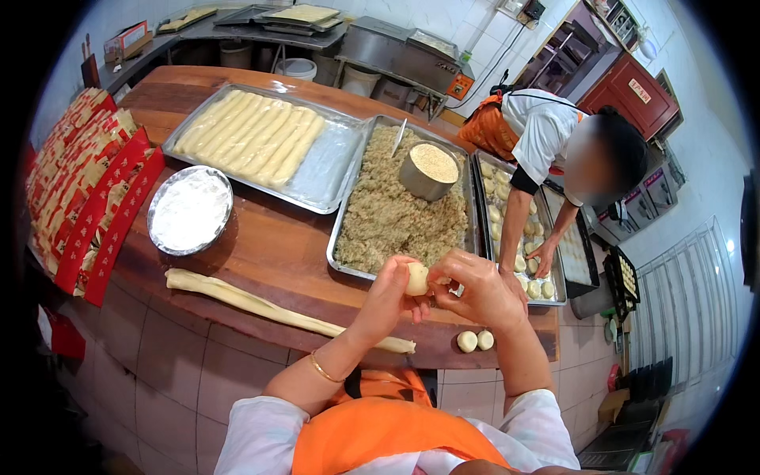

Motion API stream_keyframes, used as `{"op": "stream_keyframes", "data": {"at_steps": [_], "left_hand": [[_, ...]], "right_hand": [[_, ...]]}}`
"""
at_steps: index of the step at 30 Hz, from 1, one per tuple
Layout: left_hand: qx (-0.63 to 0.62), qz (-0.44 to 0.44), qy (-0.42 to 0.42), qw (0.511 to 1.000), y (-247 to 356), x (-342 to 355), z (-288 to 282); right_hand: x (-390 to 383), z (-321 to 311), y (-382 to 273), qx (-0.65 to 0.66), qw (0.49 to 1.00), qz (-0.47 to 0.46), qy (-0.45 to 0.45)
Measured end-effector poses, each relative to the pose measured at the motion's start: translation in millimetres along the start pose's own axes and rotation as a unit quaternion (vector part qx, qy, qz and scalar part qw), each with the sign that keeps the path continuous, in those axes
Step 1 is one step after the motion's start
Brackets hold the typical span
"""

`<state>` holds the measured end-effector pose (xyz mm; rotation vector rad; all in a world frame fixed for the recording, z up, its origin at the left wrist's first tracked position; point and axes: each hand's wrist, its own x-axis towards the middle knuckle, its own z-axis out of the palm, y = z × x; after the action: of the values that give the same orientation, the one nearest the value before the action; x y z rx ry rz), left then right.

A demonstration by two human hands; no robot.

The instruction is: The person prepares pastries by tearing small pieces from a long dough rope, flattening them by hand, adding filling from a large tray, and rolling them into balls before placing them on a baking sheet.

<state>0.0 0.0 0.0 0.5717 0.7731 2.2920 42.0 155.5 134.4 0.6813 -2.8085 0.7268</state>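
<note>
A dough ball (417, 279) up in the air

The left hand (386, 294) wraps around it, likely so it stays still. The right hand (479, 289) pinches its side. The brown filling (396, 218) sits close by, maybe for easy reaching. Two little balls (467, 341) sit on the table (269, 237), maybe out of the way.

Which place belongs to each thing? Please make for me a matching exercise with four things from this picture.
1. Single dough ball
2. Long dough rope
3. White powder
4. Pale grains

A. In a round bowl
B. On the tabletop, along its near edge
C. In a metal cup
D. Held in the left hand

Pairs: 1-D, 2-B, 3-A, 4-C
</note>
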Motion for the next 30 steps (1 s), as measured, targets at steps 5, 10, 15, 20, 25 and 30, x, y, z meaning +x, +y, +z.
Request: {"op": "stream_keyframes", "data": {"at_steps": [5,10,15,20,25,30], "left_hand": [[0.011,-0.016,0.012,1.000,-2,-1,-4],[-0.065,-0.054,-0.053,0.995,10,-7,-8],[0.028,-0.126,-0.116,0.985,32,-13,-13],[0.136,-0.145,-0.132,0.971,37,-23,-20],[0.185,-0.092,-0.105,0.973,37,-35,-43],[0.363,-0.092,0.068,0.925,68,-70,-90]], "right_hand": [[-6,12,0,0.004,1.000,-0.021,0.001],[-10,11,-3,-0.014,1.000,-0.022,-0.009],[-10,10,-13,-0.037,0.998,-0.044,-0.012],[-14,17,-19,-0.119,0.987,-0.090,-0.055],[-10,44,-9,0.148,0.980,-0.101,0.086],[-24,116,1,0.450,0.838,0.220,0.217]]}}
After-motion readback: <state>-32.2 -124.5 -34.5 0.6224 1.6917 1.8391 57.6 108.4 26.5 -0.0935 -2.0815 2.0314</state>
